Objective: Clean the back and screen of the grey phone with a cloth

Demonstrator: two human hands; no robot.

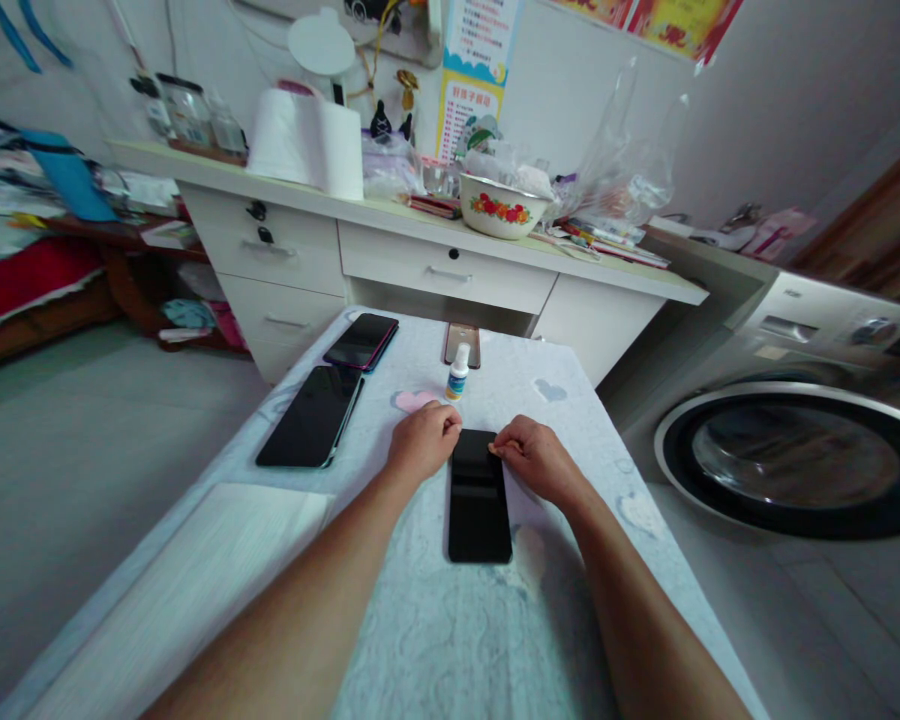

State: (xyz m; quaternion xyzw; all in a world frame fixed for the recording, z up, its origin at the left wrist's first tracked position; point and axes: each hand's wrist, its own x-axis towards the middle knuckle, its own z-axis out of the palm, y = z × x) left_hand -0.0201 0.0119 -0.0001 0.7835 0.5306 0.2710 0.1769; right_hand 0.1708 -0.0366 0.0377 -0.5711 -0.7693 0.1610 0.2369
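A black smartphone [480,500] lies flat, screen up, on the cloth-covered table in front of me. My left hand [424,440] is closed at its upper left corner, fingers curled and pressed together. Along the upper right edge, my right hand [534,458] is closed in a pinch, its fingertips over the rim of the screen. Whether either pinch holds something small cannot be made out. Just beyond the phone stands a small white-capped bottle [457,373] with a blue and yellow label. Behind that bottle lies a phone case [463,345].
Left on the table are a larger dark-screened device [311,415] and another phone [362,341], with a pale board or sheet [187,590] nearer me. Beyond stands a white desk [450,268] bearing paper rolls [304,140] and a flowered bowl [502,208]. A washing machine [780,330] is at right.
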